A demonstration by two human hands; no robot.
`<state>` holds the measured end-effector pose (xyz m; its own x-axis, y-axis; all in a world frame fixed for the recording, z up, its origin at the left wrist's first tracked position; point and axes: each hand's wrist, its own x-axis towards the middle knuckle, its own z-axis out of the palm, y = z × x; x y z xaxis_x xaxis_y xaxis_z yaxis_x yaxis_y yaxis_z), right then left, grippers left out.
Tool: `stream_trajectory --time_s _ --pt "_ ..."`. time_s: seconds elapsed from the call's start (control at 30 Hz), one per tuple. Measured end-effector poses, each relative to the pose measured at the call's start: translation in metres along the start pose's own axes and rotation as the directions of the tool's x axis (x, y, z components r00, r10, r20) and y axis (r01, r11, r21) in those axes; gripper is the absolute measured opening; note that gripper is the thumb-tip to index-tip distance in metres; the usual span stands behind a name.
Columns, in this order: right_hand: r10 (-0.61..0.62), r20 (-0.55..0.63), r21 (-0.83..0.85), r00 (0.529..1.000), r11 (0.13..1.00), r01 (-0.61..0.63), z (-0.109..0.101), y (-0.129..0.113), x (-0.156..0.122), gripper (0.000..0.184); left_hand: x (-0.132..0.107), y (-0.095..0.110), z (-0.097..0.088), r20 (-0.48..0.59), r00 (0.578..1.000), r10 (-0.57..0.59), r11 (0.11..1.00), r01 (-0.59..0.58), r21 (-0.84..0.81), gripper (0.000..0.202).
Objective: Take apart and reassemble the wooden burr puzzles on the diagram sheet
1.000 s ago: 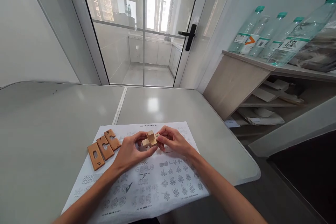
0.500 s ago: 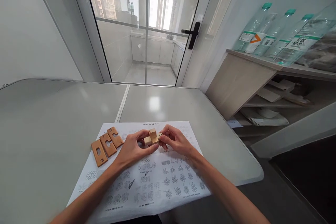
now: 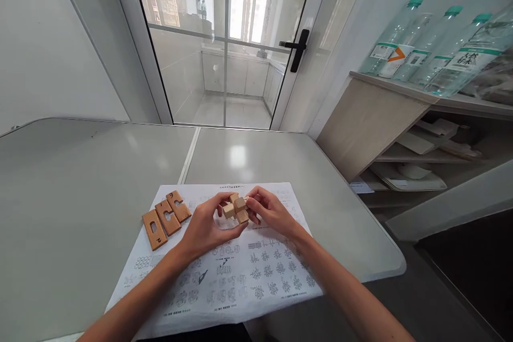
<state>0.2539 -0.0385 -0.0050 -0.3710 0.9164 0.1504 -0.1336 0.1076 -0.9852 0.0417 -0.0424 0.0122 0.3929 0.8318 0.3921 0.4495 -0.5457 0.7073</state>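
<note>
A small pale wooden burr puzzle point(image 3: 235, 208), made of crossed square bars, is held up over the printed sheet between both hands. My left hand point(image 3: 208, 222) is closed round its left side, thumb along the bottom and fingers behind the top. My right hand point(image 3: 270, 211) pinches at its right end with thumb and fingers, which hide that part. Left of my left hand lie three flat brown wooden pieces: a number 2 piece with an oval slot point(image 3: 149, 227), a notched middle piece point(image 3: 163, 220) and a notched upper piece point(image 3: 173, 200).
Under the hands, the white sheet point(image 3: 276, 283) with printed puzzle diagrams covers the near part of the grey table point(image 3: 340, 235). A glass door point(image 3: 248, 85) stands behind the table. At right, plastic bottles point(image 3: 417, 59) stand on a shelf unit point(image 3: 385, 112).
The burr puzzle has been turned between my fingers, so a different side with its crossed bar ends faces me. The view has shifted slightly; the flat brown pieces lie as before.
</note>
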Motion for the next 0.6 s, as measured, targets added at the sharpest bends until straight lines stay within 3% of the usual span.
stream_trajectory --time_s 0.23,0.37,0.6 --pt "0.07 -0.02 0.016 0.997 0.997 -0.07 -0.0016 0.004 0.002 0.049 -0.0034 -0.0033 0.0031 0.012 0.997 0.08 0.994 -0.08 0.072 0.053" --pt "0.118 0.013 0.058 0.993 0.991 -0.119 -0.0004 0.0057 0.001 0.051 -0.0042 -0.0033 0.0043 0.015 0.986 0.164 0.982 -0.164 0.096 0.055" --pt "0.142 0.066 0.075 0.988 0.986 -0.147 0.0006 0.0044 -0.0004 0.051 -0.0052 -0.0051 0.0056 0.038 0.976 0.213 0.973 -0.215 0.081 0.056"
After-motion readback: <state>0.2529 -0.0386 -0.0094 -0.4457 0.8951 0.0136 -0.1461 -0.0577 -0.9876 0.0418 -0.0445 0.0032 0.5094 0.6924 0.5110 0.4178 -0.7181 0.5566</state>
